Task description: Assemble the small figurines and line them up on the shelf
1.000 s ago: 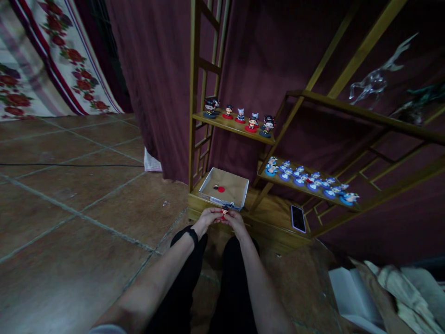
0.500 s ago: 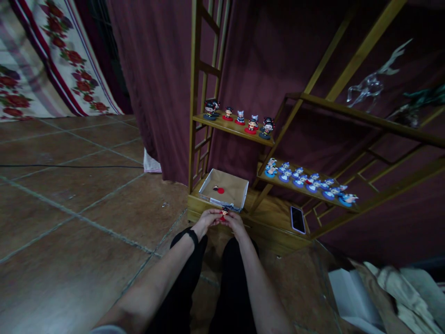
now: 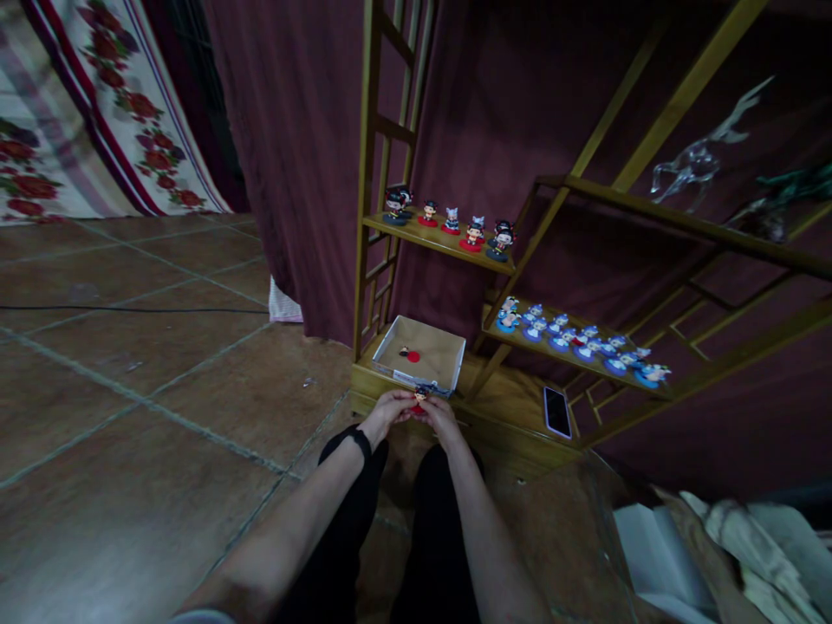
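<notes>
Between both hands I hold a small figurine (image 3: 420, 395) with dark hair and a red round base, upright in front of the shelf. My left hand (image 3: 388, 411) grips it from the left, and my right hand (image 3: 442, 414) from the right, fingers closed round the base. Just beyond my hands is a shallow open cardboard box (image 3: 440, 342). Inside it lies another small figurine (image 3: 405, 351), apparently on its side, with a red disc at its end. What the undersides of my fingers do is hidden.
A wooden display rack (image 3: 416, 232) carries several figurines on its upper left shelf. Several blue-based figurines (image 3: 562, 338) stand on the lower right shelf. A phone (image 3: 557, 412) lies on the bottom board. Clear horse figure (image 3: 695, 160) sits higher up. At lower right is a white box (image 3: 663, 555).
My hands and the figurine between them have barely moved. The view has shifted very slightly, with the rack a little further right.
</notes>
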`<action>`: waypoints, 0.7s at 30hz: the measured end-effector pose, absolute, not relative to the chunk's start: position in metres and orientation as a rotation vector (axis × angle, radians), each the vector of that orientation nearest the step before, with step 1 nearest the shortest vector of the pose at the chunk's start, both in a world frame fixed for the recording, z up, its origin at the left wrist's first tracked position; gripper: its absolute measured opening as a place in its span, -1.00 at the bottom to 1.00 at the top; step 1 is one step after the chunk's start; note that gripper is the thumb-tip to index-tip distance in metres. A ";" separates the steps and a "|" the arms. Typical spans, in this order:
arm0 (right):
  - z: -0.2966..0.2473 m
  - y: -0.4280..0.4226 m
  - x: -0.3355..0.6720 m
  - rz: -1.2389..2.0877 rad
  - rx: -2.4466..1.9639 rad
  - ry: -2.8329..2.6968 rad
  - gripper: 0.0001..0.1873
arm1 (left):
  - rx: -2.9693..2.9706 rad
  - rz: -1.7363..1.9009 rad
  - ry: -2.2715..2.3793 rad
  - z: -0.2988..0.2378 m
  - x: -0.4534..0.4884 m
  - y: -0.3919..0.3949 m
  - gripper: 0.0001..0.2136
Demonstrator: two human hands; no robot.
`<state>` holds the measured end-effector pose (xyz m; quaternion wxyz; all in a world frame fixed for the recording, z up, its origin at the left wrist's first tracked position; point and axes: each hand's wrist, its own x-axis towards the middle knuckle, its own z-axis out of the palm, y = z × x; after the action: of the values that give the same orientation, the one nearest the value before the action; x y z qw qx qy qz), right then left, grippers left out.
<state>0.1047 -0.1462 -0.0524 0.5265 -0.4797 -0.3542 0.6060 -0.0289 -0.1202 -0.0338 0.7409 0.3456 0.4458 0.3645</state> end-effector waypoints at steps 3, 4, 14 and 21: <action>-0.048 -0.148 0.106 1.472 -1.136 -0.859 -0.61 | 0.751 0.810 0.991 -0.031 -0.030 -0.122 -0.72; -0.046 -0.149 0.106 1.475 -1.135 -0.862 -0.61 | 0.747 0.816 0.995 -0.031 -0.030 -0.122 -0.72; -0.033 -0.155 0.105 1.488 -1.098 -0.832 -0.62 | 0.732 0.839 0.984 -0.027 -0.031 -0.125 -0.66; -0.025 -0.159 0.102 1.466 -1.101 -0.837 -0.63 | 0.781 0.859 0.984 -0.028 -0.030 -0.126 -0.64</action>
<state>0.1021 -0.1595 -0.0247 0.5337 -0.4618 -0.3513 0.6152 -0.0301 -0.1258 -0.0276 0.7242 0.3541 0.4458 0.3892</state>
